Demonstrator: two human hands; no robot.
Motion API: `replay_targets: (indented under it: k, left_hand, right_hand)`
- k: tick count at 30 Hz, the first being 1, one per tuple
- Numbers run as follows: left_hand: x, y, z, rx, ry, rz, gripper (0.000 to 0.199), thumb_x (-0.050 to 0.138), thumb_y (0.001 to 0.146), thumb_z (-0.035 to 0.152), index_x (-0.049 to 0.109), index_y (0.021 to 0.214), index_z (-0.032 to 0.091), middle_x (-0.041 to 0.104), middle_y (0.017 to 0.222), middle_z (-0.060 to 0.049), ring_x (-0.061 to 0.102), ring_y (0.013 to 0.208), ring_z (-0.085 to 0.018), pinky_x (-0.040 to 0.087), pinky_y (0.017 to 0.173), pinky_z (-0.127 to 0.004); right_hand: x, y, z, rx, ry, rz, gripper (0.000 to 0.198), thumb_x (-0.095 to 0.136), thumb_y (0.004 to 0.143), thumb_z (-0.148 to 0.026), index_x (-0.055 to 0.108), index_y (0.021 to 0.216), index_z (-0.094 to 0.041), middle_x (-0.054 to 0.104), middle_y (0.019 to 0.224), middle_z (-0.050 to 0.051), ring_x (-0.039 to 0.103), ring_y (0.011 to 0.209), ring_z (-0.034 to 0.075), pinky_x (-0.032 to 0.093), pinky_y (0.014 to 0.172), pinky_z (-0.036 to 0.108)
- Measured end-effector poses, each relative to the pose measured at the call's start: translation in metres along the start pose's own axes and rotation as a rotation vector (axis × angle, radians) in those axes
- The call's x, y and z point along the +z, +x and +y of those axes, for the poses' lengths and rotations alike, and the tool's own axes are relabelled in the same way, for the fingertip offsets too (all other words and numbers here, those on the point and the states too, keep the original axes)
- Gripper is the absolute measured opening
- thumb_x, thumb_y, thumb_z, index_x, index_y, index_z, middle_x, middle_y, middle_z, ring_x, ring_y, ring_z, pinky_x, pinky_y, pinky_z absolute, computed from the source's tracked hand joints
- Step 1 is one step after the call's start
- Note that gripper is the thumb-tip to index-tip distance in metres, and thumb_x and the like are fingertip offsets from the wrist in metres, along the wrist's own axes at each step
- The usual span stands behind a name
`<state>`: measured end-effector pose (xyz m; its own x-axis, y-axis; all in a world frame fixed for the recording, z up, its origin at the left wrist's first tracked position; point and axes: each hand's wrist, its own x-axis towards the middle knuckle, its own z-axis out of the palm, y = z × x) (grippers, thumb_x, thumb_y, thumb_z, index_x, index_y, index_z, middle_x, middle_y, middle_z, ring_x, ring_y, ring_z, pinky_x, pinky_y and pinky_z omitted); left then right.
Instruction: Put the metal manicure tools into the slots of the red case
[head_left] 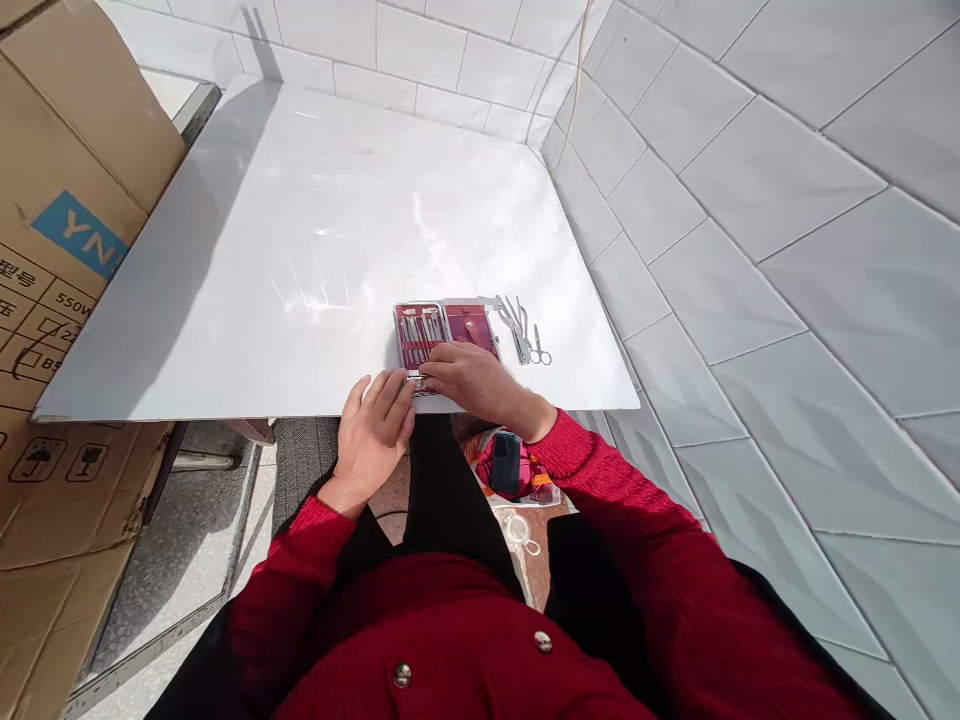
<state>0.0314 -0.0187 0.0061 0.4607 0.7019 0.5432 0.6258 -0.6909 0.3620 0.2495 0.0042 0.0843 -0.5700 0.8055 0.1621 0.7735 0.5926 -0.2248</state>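
Note:
A manicure set case (421,330) lies open near the front edge of the white table, its red lining holding several slim metal tools under a strap. The other half (472,328) has a purple-red lining. At the case's near edge, my left hand (373,435) has its fingers bent and drawn together. My right hand (480,383) reaches over the case with its fingertips pinched close to the left ones. Between them shows a small silver metal piece (415,376), too small and covered to name. To the right lie small scissors (538,350) and several other metal tools (514,322).
A large cardboard box (75,220) stands along the table's left side. Tiled walls (750,220) rise at the right and behind the white table (360,200). Below the front edge, a bag with bright pink and dark contents (506,465) sits by my legs.

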Motion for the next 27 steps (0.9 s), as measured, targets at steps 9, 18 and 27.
replay_targets:
  k: [9,18,27]
  left_hand:
    - [0.002,0.008,-0.006,0.087,0.137,0.051,0.036,0.048,0.106,0.021,0.065,0.138,0.019,0.069,0.142,-0.015,0.063,0.135,-0.031,0.041,0.118,-0.05]
    - [0.001,0.011,-0.012,0.143,0.155,0.079,0.035,0.049,0.108,0.027,0.065,0.139,0.019,0.07,0.141,-0.016,0.064,0.132,-0.032,0.043,0.116,-0.051]
    - [-0.011,0.013,-0.005,0.125,0.102,0.084,0.035,0.051,0.109,0.033,0.066,0.137,0.021,0.066,0.145,-0.017,0.06,0.138,-0.033,0.043,0.117,-0.052]
  right_hand:
    - [0.054,-0.013,-0.012,0.177,-0.065,0.372,0.024,0.056,0.11,-0.03,0.075,0.12,-0.021,0.072,0.113,0.009,0.058,0.103,0.023,0.043,0.092,0.039]
    - [0.064,-0.012,-0.013,0.194,-0.112,0.498,0.026,0.053,0.11,-0.032,0.072,0.123,-0.019,0.073,0.118,0.011,0.058,0.105,0.025,0.042,0.092,0.04]
    - [0.056,-0.02,0.004,0.232,0.2,0.696,0.021,0.058,0.107,-0.029,0.075,0.118,-0.021,0.075,0.12,0.009,0.064,0.116,0.023,0.046,0.104,0.038]
